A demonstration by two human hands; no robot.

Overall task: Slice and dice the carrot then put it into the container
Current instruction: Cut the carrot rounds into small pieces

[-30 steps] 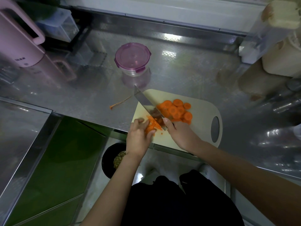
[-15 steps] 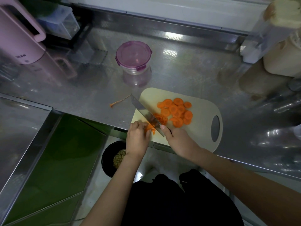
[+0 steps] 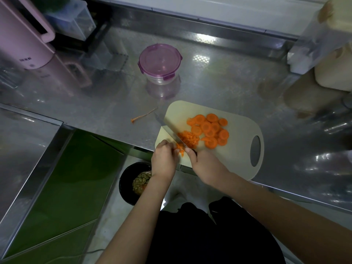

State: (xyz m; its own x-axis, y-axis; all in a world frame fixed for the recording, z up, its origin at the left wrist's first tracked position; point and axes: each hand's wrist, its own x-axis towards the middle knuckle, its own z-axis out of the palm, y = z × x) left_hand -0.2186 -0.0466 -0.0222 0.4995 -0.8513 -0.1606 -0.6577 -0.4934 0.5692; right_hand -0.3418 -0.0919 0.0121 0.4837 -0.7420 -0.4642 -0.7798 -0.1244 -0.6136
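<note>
Steel made up the surface (image 3: pixel 228 82), a wide, shiny sheet that reflected the things standing on it. At its far left stood a pink jug-shaped appliance (image 3: pixel 21 39) with a handle. A pale cutting board (image 3: pixel 240 134) lay at the near edge of the surface, its handle hole to the right and its near side jutting past the edge. Beyond the board, well apart from it, sat a round clear container (image 3: pixel 160 62) with its purple lid clipped on. On the floor below was a black bowl (image 3: pixel 126 180) with scraps in it.

The right hand (image 3: pixel 205 166) was curled round the handle of a knife (image 3: pixel 171 130), whose blade lay aslant across the board's left part, tip pointing away. The left hand (image 3: pixel 164 161), fingers bent, pinned a few carrot pieces (image 3: pixel 180 147) against the board just left of the blade. Round carrot slices (image 3: pixel 209 128) lay heaped mid-board, and a small mound of diced carrot (image 3: pixel 187 139) sat between them and the blade. A thin carrot scrap (image 3: pixel 143 116) lay on the surface left of the board.
</note>
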